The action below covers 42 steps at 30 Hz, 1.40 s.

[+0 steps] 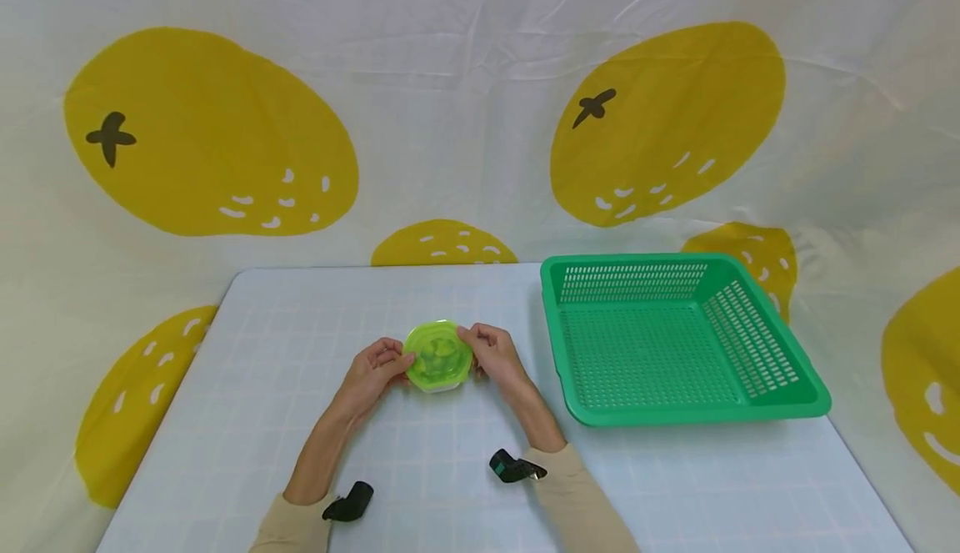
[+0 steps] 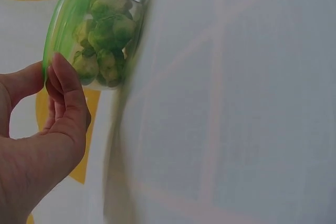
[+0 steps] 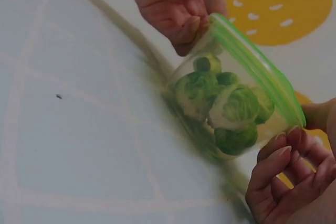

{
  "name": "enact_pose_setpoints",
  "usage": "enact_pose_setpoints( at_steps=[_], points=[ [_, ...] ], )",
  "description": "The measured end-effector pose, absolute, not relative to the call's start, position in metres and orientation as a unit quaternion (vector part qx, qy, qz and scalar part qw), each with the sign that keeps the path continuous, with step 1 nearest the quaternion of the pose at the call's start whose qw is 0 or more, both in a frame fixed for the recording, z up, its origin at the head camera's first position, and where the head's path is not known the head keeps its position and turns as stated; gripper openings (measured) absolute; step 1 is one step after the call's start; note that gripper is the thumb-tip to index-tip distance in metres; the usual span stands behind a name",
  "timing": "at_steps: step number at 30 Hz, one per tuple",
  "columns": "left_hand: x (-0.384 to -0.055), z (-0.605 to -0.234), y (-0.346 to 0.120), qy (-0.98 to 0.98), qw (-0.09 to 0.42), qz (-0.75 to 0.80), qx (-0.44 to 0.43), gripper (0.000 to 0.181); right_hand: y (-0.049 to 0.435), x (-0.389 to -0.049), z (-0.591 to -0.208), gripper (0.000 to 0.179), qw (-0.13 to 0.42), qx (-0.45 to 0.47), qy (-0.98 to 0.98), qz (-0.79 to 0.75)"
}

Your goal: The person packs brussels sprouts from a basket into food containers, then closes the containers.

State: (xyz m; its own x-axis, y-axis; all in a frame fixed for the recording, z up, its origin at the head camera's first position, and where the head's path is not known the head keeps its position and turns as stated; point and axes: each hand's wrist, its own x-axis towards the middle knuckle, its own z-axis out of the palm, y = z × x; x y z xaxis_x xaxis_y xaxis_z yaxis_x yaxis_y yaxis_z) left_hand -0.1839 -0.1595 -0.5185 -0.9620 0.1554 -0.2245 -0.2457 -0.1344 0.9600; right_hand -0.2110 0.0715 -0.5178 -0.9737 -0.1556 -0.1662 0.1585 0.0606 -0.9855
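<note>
A small clear plastic container (image 3: 197, 69) with a bright green lid (image 1: 438, 349) is between my two hands, close over the table. Several Brussels sprouts (image 3: 233, 106) show through its clear wall, and the lid sits on top. On the left side, my left hand (image 1: 375, 372) pinches the lid's rim between thumb and fingers. Opposite it, my right hand (image 1: 497, 354) grips the rim with its thumb on top and fingertips below.
A green plastic basket (image 1: 693, 413) with slotted walls stands at the right of the table (image 1: 300, 311). Behind the table hangs a white cloth (image 1: 450, 119) printed with yellow fruit shapes.
</note>
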Motion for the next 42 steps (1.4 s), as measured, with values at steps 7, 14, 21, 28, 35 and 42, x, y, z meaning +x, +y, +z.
enact_pose_setpoints(
  at_steps=[7, 14, 21, 28, 35, 42],
  points=[
    [-0.186, -0.52, -0.162, 0.653, 0.139, 0.744, -0.026, 0.022, 0.072, -0.207, -0.516, 0.043, 0.094, -0.009, 0.732, -0.675],
    [-0.191, -0.522, -0.168, 0.635, 0.178, 0.752, -0.01, 0.026, 0.074, -0.209, -0.515, 0.038, 0.097, -0.017, 0.752, -0.652],
    [-0.197, -0.521, -0.173, 0.616, 0.2, 0.761, -0.028, 0.023, 0.069, -0.216, -0.514, 0.043, 0.084, -0.007, 0.762, -0.642],
    [-0.21, -0.515, -0.163, 0.682, 0.175, 0.704, -0.096, 0.056, 0.057, -0.224, -0.516, 0.043, 0.049, 0.011, 0.774, -0.631],
    [-0.214, -0.511, -0.155, 0.697, 0.148, 0.69, -0.127, 0.054, 0.051, -0.227, -0.518, 0.031, 0.014, -0.004, 0.758, -0.652],
    [-0.217, -0.512, -0.155, 0.73, 0.133, 0.659, -0.124, 0.053, 0.048, -0.228, -0.521, 0.029, 0.0, -0.002, 0.748, -0.664]
  ],
)
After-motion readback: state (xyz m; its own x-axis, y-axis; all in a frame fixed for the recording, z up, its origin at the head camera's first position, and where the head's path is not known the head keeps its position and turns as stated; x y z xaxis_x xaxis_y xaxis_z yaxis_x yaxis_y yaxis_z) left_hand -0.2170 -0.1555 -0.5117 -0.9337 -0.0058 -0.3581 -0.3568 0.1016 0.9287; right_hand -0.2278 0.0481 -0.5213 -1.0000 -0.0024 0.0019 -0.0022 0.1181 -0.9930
